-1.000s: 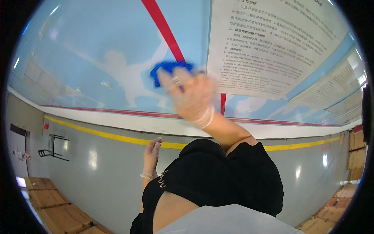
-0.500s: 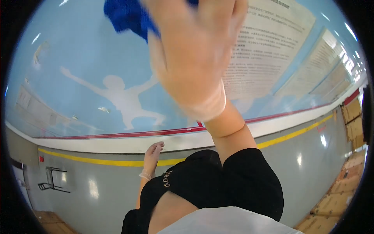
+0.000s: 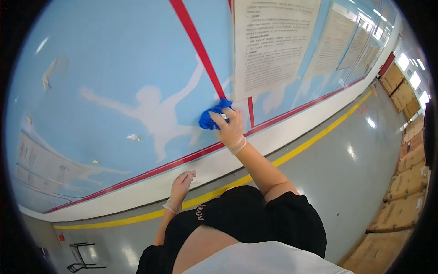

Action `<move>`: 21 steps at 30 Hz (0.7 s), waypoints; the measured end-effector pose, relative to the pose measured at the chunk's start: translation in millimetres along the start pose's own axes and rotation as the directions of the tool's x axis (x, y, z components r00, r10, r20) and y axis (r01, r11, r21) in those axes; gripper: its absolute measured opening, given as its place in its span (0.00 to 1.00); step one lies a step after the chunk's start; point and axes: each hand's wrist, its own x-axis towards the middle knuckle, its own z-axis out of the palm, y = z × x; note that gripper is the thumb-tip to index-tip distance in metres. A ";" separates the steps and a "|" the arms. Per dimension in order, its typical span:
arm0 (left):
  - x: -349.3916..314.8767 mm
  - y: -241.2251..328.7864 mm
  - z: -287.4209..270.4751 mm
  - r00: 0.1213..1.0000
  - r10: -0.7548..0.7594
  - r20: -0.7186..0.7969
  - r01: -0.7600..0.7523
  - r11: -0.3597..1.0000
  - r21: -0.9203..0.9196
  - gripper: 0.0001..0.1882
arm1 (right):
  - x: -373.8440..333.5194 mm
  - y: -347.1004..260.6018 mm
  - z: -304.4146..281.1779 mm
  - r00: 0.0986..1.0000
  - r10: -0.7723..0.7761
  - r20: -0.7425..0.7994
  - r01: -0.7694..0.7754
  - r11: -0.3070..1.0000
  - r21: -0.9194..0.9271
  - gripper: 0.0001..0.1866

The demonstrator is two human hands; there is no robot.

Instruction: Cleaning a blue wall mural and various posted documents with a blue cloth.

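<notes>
My right hand (image 3: 233, 129), in a thin clear glove, grips a crumpled blue cloth (image 3: 208, 119). The cloth lies against a light blue wall panel (image 3: 109, 50), at the lower end of a slanting red stripe (image 3: 197, 42). Just left of it is a pale human silhouette (image 3: 157, 112) on the panel. My left hand (image 3: 181, 186), also gloved, hangs lower beside my body, below the panel's red bottom line. Its fingers are loosely bent, and nothing shows in them.
Large printed sheets (image 3: 278, 50) cover the wall's right part. A white skirting (image 3: 200, 169) and a yellow floor line (image 3: 296, 150) run along the wall's foot. Cardboard boxes (image 3: 401, 182) stand in a row at right. A dark-framed chair (image 3: 84, 258) is at lower left.
My right hand has moved down and away from close to the camera, bringing the blue cloth to the lower wall. The view has tilted; my left hand stays nearly in place.
</notes>
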 end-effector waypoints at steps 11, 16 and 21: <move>-30.4 30.1 -20.0 0.897 0.434 -0.088 -0.409 0.888 0.209 0.37 | -49.0 -115.7 7.6 0.793 0.421 0.439 -0.597 0.681 0.424 0.27; -16.6 61.3 -45.0 0.679 0.543 -0.495 -0.509 0.833 0.215 0.39 | -26.5 -189.2 14.1 0.665 0.011 0.746 -0.746 0.000 0.665 0.38; 8.6 103.4 -70.2 0.377 0.837 -0.397 -0.389 0.532 0.752 0.37 | -0.3 -162.6 -10.5 0.772 0.106 0.626 -0.623 0.314 0.716 0.35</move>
